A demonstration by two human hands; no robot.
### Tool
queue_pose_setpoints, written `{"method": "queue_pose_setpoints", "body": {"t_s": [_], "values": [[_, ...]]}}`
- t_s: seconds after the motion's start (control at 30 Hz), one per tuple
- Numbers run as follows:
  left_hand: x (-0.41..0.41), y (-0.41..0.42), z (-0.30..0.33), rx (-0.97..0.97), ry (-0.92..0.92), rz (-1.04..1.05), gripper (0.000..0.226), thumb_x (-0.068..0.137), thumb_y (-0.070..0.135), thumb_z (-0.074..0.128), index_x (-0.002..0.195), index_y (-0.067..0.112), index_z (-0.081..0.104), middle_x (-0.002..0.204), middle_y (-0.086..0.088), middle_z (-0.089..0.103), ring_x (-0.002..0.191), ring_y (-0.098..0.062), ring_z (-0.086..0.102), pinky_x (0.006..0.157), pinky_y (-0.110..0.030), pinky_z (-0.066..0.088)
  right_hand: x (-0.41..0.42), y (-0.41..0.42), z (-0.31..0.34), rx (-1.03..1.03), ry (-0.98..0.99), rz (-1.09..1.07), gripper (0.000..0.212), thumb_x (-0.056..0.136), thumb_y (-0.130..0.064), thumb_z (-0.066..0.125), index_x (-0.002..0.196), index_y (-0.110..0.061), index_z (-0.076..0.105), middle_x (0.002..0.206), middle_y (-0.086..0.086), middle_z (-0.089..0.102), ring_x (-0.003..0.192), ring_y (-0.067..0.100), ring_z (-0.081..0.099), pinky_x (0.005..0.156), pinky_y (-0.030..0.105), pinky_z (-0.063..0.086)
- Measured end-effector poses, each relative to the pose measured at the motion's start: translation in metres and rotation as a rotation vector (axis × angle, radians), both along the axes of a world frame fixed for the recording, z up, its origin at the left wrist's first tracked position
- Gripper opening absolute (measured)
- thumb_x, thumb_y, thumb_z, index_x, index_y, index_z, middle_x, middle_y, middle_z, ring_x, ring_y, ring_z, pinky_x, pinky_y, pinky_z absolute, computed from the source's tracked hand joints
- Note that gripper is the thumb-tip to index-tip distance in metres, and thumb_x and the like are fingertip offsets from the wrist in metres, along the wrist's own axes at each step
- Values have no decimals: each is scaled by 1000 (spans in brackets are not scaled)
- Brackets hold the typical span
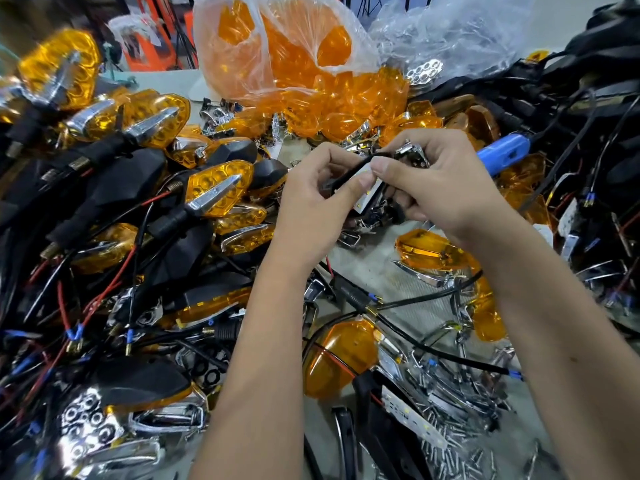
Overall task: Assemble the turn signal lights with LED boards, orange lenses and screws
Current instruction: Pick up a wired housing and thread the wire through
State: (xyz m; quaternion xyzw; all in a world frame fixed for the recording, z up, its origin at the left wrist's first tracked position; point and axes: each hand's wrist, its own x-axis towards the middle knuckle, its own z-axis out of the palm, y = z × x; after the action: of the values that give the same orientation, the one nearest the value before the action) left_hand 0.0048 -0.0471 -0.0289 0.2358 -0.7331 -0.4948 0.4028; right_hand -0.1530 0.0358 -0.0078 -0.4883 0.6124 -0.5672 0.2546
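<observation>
LED board [370, 188] w/ black wire betw. both thumbs, left hand [313, 199] & right hand [440, 188] grip pinching it

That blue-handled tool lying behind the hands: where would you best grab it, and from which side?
Grip the blue tool around its thick handle, coming from above and the right. Its lower-left end is hidden behind the right hand, and the handle's upper side lies bare.

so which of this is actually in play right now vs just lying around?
In play:
left hand
right hand
LED board
black wire

Lying about:
bag of orange lenses
blue screwdriver
finished lights
loose screws
</observation>
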Motion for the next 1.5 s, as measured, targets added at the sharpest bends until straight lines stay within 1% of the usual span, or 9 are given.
{"method": "queue_pose_setpoints", "body": {"t_s": [0.07, 0.2, 0.33, 0.47, 0.6, 0.8, 0.97, 1.2, 1.5], "values": [[1, 1, 1, 80, -3, -25, 8, 100, 17, 68, 99, 25, 69, 93, 4, 70, 78, -9, 67, 61, -28, 56, 0, -1, 1, -20, 34, -50, 11, 97, -12, 70, 86, -10, 68, 51, 0, 52, 41, 10, 45, 39, 23, 35], [3, 0, 1, 195, -38, -57, 15, 103, 23, 63, 111, 10, 63, 83, -5, 67, 55, -24, 62, 47, -30, 47, 0, 0, 4, -65, 129, -135, 14, 97, -13, 67, 88, -2, 67, 56, 1, 56, 47, 15, 47, 46, 28, 39], [3, 3, 3, 223, -47, -115, 25, 108, 25, 53, 116, 3, 62, 76, -15, 59, 45, -7, 48, 43, -17, 32, 4, 0, 7, -113, 197, -139, 22, 95, -20, 65, 87, 1, 64, 67, 14, 57, 57, 22, 46, 58, 36, 38], [5, 5, 6, 235, -51, -146, 14, 108, 20, 52, 101, 16, 64, 72, -1, 56, 46, -1, 46, 44, -14, 31, 6, 0, 8, -143, 233, -136, 22, 94, -22, 63, 86, -1, 64, 64, 9, 54, 55, 22, 43, 58, 35, 37], [5, 9, 10, 250, -51, -138, 21, 109, 19, 51, 92, 23, 61, 66, 7, 52, 44, -1, 42, 44, -13, 30, 7, 1, 9, -178, 276, -137, 19, 96, -21, 63, 86, -5, 66, 63, 6, 56, 53, 17, 44, 57, 30, 37], [4, 11, 12, 233, -70, -121, 30, 110, 23, 50, 80, 19, 48, 56, 17, 37, 47, -3, 30, 45, -13, 28, 8, 2, 10, -175, 296, -130, 17, 97, -19, 61, 84, -10, 66, 63, 5, 57, 53, 15, 45, 57, 29, 37], [4, 12, 12, 204, -95, -92, 30, 109, 27, 52, 81, 20, 47, 54, 19, 37, 47, -2, 38, 47, -9, 34, 9, 2, 10, -167, 279, -136, 18, 97, -19, 60, 82, -13, 66, 60, -2, 57, 51, 11, 47, 57, 26, 38], [5, 15, 15, 261, -6, -147, 30, 110, 19, 50, 81, 24, 53, 57, 19, 40, 49, -1, 30, 45, -12, 27, 10, 3, 12, -219, 357, -159, 21, 97, -23, 63, 86, -5, 67, 64, 13, 60, 56, 32, 51, 52, 41, 44], [5, 16, 15, 250, 3, -136, 37, 111, 22, 49, 75, 30, 55, 57, 20, 39, 49, -1, 31, 46, -12, 29, 10, 3, 13, -214, 382, -160, 22, 99, -22, 63, 86, -4, 67, 66, 17, 60, 58, 34, 51, 54, 43, 45]]}}
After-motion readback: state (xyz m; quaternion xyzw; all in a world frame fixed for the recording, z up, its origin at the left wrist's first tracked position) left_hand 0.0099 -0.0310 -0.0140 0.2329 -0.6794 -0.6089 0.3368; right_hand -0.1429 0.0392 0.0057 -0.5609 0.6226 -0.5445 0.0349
